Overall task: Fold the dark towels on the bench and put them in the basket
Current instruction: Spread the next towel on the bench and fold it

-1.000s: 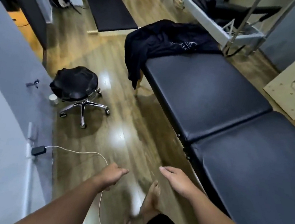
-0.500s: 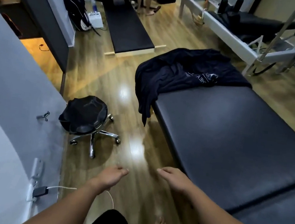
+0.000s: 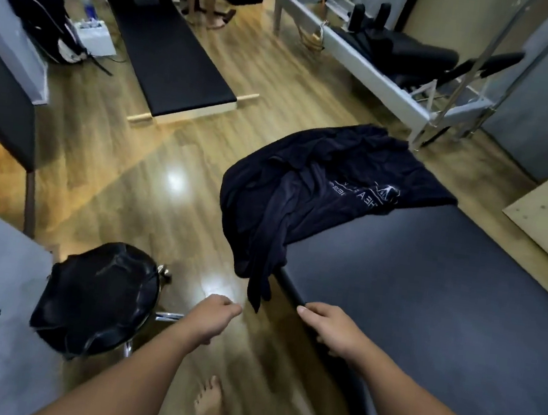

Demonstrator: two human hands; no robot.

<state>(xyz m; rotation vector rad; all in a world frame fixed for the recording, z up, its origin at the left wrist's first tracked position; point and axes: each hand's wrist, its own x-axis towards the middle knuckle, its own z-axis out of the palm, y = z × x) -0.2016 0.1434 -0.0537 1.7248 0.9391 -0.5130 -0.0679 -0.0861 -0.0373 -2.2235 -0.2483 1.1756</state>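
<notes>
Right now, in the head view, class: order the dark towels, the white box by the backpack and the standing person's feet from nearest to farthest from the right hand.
From the right hand:
1. Dark towels, heaped on the bench end, one corner hanging just ahead.
2. White box, far left on the floor.
3. Standing person's feet, at the room's far end.

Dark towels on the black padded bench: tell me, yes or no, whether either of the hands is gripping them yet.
No: the dark towels lie heaped on the black padded bench, while the left hand and right hand hang short of them, holding nothing.
</notes>
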